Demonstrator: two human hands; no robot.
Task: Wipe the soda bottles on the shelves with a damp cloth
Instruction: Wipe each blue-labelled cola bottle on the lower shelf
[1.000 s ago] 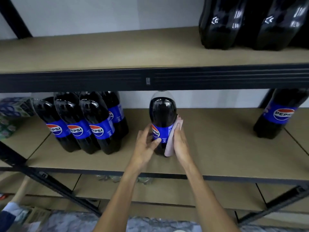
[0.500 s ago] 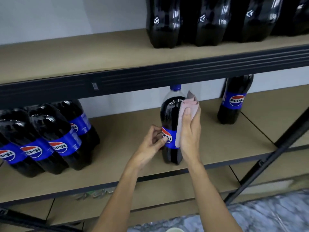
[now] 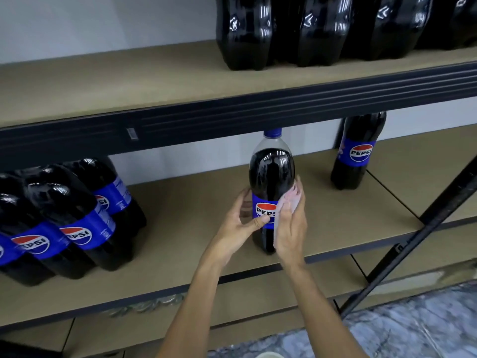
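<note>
Hands on the job at the middle shelf [image 3: 196, 202]! The soda bottle [image 3: 271, 174] stands upright near the front edge, well apart from its neighbours. The left hand [image 3: 238, 224] steadies it, with the fingers curled round the far left side and the thumb laid across the label. The right hand [image 3: 291, 235] cups the pink cloth [image 3: 290, 201] against the bottle's right flank at label height, fingers curved round it, cloth between palm and plastic.

This looks like the wiping stroke itself, mid-body. Doing it well probably means a firm left-hand hold so the bottle can't skid or tip toward the edge. The cloth can then run the full height, from shoulder down to base. A turn of the bottle would bring the back face round, which the cloth isn't reaching from here. The shoulder and the blue cap [image 3: 272, 133] look like the awkward part. The cap sits right under the dark shelf beam [image 3: 258, 109], so there seems little room for a hand above it. Tilting or drawing the bottle forward may help.

Round about, a cluster of bottles [image 3: 64, 226] stands at the left of the same shelf. A lone bottle [image 3: 358, 151] stands at the right, close to the wall. A row of bottles [image 3: 296, 29] lines the shelf above. A black diagonal brace [image 3: 426, 228] crosses at the right, something for the right elbow to mind.
</note>
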